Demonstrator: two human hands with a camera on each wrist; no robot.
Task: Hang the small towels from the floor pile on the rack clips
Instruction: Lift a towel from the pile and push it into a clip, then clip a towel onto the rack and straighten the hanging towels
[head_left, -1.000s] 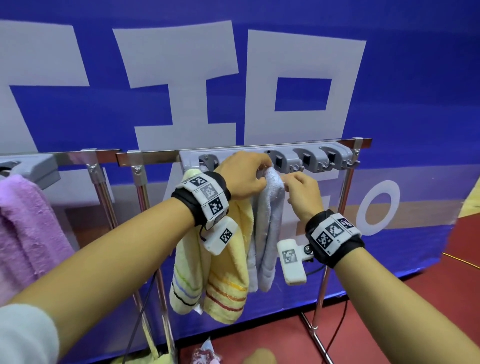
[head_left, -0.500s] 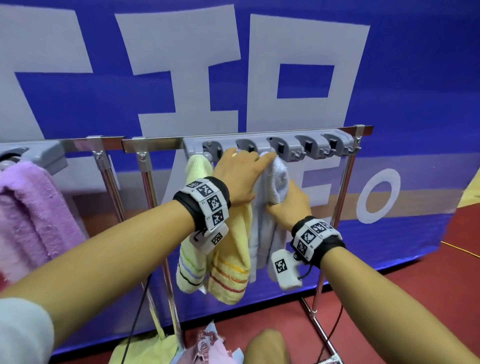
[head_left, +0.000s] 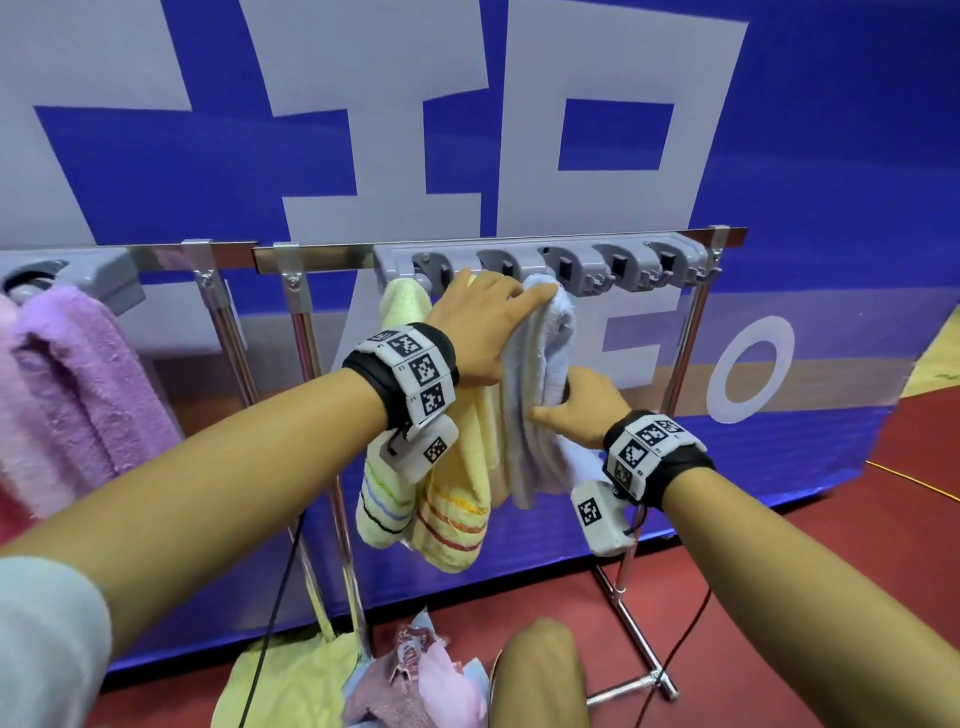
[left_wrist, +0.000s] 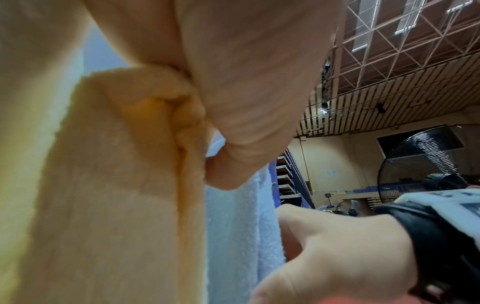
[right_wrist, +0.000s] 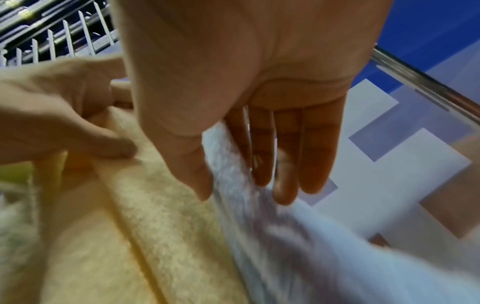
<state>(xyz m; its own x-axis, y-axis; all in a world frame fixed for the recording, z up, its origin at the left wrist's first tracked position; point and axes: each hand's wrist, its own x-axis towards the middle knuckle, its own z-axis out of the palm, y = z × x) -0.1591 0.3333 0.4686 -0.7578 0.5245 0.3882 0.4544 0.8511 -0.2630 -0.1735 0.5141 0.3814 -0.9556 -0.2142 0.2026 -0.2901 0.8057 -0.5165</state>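
Note:
A pale blue-white towel (head_left: 540, 353) hangs from the grey clip strip (head_left: 540, 260) of the rack, beside a yellow striped towel (head_left: 452, 499). My left hand (head_left: 488, 317) lies flat with straight fingers on the top of the pale towel at the clip. My right hand (head_left: 576, 410) holds the same towel lower down, thumb in front and fingers behind. The right wrist view shows that towel (right_wrist: 285, 246) running between thumb and fingers of my right hand (right_wrist: 244, 193), blurred. The floor pile (head_left: 415, 675) of pink and yellow towels lies under the rack.
A pink-purple towel (head_left: 67, 389) hangs on a second rack at the left. Three free clips (head_left: 623, 265) sit right of the pale towel. The rack's metal foot (head_left: 634, 686) and a black cable cross the red floor. My knee (head_left: 540, 675) is low in front.
My right hand slid down from the clip to the middle of the pale towel. My left hand went from gripping the towel's top to lying flat on it. The view tilted downward.

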